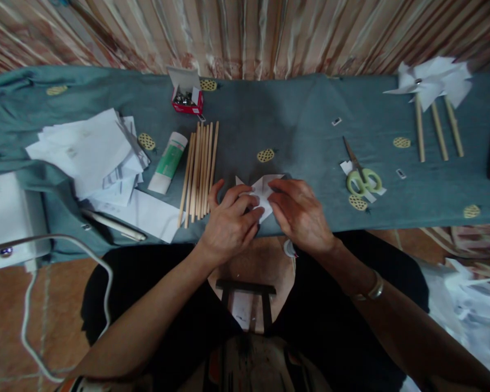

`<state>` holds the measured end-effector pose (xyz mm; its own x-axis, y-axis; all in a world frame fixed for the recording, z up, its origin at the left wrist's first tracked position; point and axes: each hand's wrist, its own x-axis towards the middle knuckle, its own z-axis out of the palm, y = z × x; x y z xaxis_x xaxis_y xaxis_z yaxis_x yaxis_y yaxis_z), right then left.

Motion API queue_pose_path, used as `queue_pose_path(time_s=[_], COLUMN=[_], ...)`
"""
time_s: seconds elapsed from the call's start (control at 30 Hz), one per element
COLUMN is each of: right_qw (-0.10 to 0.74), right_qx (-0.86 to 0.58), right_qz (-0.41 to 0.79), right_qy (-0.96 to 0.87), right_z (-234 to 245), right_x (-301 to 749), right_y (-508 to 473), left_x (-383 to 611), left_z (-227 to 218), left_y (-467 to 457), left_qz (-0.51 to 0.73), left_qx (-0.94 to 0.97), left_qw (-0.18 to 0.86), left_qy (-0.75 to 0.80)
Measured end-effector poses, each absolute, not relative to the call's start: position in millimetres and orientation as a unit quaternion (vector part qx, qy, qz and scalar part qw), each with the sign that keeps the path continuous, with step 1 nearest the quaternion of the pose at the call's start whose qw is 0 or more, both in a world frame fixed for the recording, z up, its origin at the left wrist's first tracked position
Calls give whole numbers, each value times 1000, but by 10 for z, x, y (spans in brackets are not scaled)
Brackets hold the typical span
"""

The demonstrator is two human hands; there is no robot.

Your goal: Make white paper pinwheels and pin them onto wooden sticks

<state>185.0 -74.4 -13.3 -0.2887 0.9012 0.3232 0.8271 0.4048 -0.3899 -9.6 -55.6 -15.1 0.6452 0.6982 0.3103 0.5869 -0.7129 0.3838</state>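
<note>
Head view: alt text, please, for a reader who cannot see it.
The left hand and right hand press a folded white paper at the near edge of a cloth-covered table. To their left lie wooden sticks, a glue tube and a paper stack; to the right, green scissors and paper pinwheels.

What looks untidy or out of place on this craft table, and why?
The paper pile at the left is splayed, its sheets skewed at different angles, unlike the neatly aligned sticks nearby. Small scraps lie loose around the scissors.
</note>
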Motion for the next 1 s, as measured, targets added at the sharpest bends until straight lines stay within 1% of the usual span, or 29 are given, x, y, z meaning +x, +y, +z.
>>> queue_pose_path(time_s=[0.27, 0.5, 0.67, 0.8, 0.93, 1.0], right_qw=[237, 226, 234, 251, 308, 321], right_qx=[-550, -527, -521, -532, -565, -596], right_qz=[90, 31, 24, 75, 140, 155], right_qy=[-796, -818, -820, -805, -752, -720], right_z=[-110, -108, -107, -69, -2, 22], right_x=[1833, 1843, 1837, 1856, 1914, 1942], right_y=[-732, -716, -713, -707, -689, -682], left_x=[-88, -89, -75, -67, -66, -66], left_z=[-149, -152, -131, -121, -121, -126], left_y=[-566, -559, -559, -559, -557, -557], left_qz=[212, 220, 213, 216, 225, 226], left_qx=[905, 907, 907, 904, 904, 903], left_qw=[105, 114, 120, 125, 130, 135], left_qy=[354, 341, 343, 347, 340, 341])
